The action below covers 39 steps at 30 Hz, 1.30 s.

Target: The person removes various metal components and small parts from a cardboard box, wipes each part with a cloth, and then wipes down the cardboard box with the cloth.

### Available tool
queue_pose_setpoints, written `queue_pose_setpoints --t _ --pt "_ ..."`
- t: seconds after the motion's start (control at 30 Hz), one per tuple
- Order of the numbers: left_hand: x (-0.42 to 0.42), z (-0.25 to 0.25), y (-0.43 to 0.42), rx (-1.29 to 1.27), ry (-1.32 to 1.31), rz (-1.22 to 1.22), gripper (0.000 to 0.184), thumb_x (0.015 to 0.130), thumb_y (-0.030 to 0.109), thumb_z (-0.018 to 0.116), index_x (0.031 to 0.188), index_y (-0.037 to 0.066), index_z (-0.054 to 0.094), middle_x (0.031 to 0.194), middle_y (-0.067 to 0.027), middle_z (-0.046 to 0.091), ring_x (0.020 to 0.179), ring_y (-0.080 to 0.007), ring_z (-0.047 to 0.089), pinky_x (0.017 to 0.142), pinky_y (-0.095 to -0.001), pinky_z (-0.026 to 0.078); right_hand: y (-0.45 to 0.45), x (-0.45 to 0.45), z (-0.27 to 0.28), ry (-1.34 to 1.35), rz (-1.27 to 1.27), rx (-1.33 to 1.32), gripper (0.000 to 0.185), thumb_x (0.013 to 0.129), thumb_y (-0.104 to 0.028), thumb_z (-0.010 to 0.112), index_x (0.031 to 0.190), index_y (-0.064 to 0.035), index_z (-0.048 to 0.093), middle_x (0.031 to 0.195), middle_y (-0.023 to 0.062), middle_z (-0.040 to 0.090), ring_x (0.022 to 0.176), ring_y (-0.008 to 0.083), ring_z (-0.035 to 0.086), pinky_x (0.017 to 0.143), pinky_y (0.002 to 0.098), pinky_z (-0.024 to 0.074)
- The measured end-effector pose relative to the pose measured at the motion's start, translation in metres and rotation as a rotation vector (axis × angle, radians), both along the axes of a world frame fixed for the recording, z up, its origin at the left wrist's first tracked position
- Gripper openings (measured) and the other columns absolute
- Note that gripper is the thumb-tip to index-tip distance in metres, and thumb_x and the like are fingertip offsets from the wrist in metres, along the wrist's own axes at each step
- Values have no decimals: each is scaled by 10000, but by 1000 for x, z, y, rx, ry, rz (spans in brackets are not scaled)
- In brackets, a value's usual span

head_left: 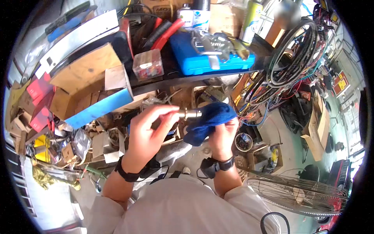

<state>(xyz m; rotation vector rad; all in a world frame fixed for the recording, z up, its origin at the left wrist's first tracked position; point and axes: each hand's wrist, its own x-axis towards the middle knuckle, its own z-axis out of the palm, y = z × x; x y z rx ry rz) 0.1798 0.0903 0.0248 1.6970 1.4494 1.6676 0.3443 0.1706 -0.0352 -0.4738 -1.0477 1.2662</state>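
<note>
Between thumb and fingers, my left hand [152, 128] pinches one end of a small metal cylindrical part [189, 114]. The part lies roughly level and points right, toward a bunched dark blue cloth [214, 119]. My right hand [225, 134] is closed on that cloth, with its fingers partly covered by the folds. The free end of the metal part is at the cloth's left edge; whether they touch is hard to tell. Both hands are in front of the shelf edge, above a lower level of loose parts.
A blue plastic case [212, 58] with metal tools on top sits on the shelf. Left are an open cardboard box [97, 105] and a small clear-wrapped box [148, 65]. Coiled cables [290, 54] hang right, above a wire fan guard [296, 193] at lower right.
</note>
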Motion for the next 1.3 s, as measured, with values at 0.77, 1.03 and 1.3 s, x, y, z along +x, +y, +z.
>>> queue_pose_setpoints --t 0.77,1.03,1.3 --pt "28 164 266 -304 750 -443 159 749 36 691 908 36 693 768 -67 667 701 -134 618 580 -275 508 11 43 -22 65 25 -129 97 833 -38 615 917 -9 576 839 94 641 724 192 642 676 302 529" --pt "37 158 302 -480 1062 -569 207 816 94 624 1013 47 667 877 -50 656 756 -136 581 670 -287 479 17 55 -32 99 11 -167 60 828 -13 597 884 5 582 829 99 647 736 191 640 696 313 525" --pt "43 158 290 -530 1146 -547 267 857 190 578 1095 81 629 849 -34 634 741 -131 550 669 -292 466 20 57 -29 -6 -180 -47 132 781 21 607 911 0 611 885 87 643 787 187 629 718 283 509"
